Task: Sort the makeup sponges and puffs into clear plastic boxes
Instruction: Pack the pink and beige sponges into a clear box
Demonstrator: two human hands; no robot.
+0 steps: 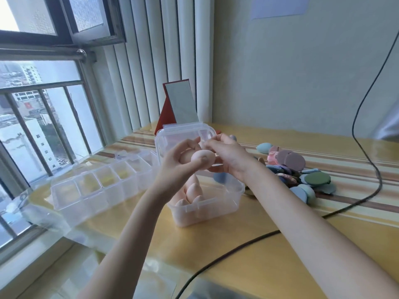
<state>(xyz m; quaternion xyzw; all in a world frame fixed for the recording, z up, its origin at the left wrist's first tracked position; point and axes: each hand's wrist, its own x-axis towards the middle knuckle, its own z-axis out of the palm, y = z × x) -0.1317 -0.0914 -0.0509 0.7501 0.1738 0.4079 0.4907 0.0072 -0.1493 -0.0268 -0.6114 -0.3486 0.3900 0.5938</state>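
Above the open clear box (207,197), both hands are held together at the middle of the view. A pink egg-shaped sponge (203,159) is gripped by the left hand (183,160), with the fingers curled round it and the thumb pressed on its front. A second pink sponge is partly seen behind it in the same grip. The right hand (226,156) is brought against the sponges from the right, fingers bent; whether it actually grips one cannot be told. Several more pink sponges (192,194) are stood upright inside the box, whose hinged lid (183,137) is raised behind the hands. A long clear divided box (97,188) is placed to the left of it on the yellow striped table (248,212). A pile of flat round puffs (302,171) in grey, green, blue and pink is laid to the right, with a blue sponge (265,147) beyond it. A small standing mirror (181,104) is set behind the box, and a black cable (367,160) is run across the table.
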